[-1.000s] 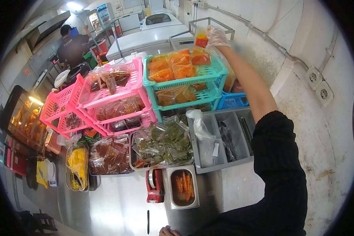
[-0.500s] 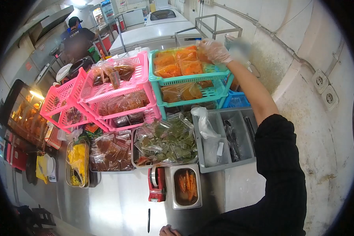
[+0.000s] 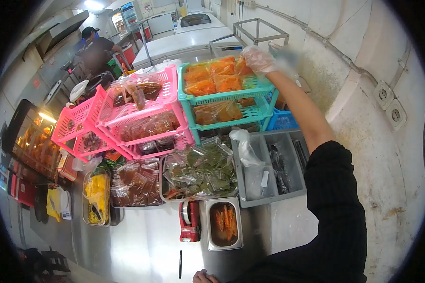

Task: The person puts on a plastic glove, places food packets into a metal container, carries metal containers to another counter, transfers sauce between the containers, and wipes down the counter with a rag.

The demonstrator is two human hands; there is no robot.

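Observation:
My right hand (image 3: 259, 60), in a clear plastic glove, reaches to the top tier of the teal rack (image 3: 226, 97). Its bent fingers grip a small bag of orange food (image 3: 242, 67) at the right end of the row. Several similar orange bags lie beside it. My left hand (image 3: 204, 277) is bare and only partly in view at the bottom edge. It rests on the steel counter with loosely bent fingers and nothing visible in them. Near it lie a black pen (image 3: 180, 264), a red tape dispenser (image 3: 190, 221) and a metal tub of orange strips (image 3: 224, 224).
Pink racks (image 3: 139, 101) with bagged food stand left of the teal one. In front are trays of brown sachets (image 3: 136, 181) and green bags (image 3: 200, 167), a yellow-filled container (image 3: 97, 195) and a grey divided bin (image 3: 281, 191). A person (image 3: 97, 52) stands at the back left.
The view has shifted slightly. My right hand stays at the right end of the orange bags, a little turned. My left hand stays on the counter.

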